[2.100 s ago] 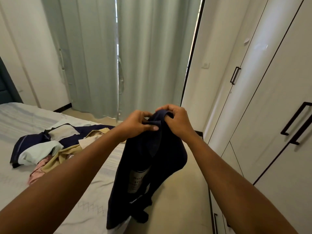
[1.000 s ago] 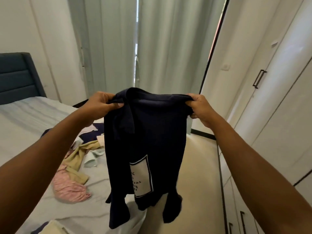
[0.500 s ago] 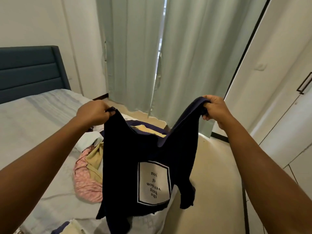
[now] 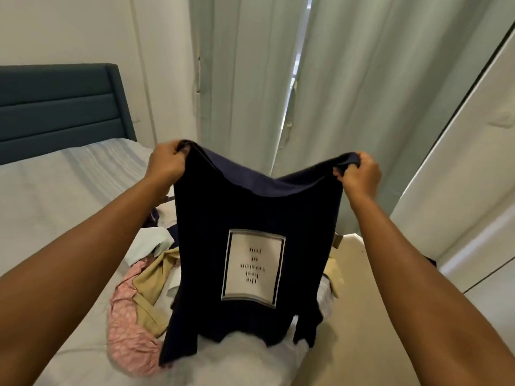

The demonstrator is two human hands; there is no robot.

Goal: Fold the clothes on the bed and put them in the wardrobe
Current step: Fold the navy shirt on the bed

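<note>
Pinching the hem corners of the navy T-shirt (image 4: pixel 250 215), left hand (image 4: pixel 165 163) at ten o'clock and right hand (image 4: pixel 360 174) at two hang it upside down over the bed (image 4: pixel 69 196); keep the hem taut, lay it print-down.
</note>
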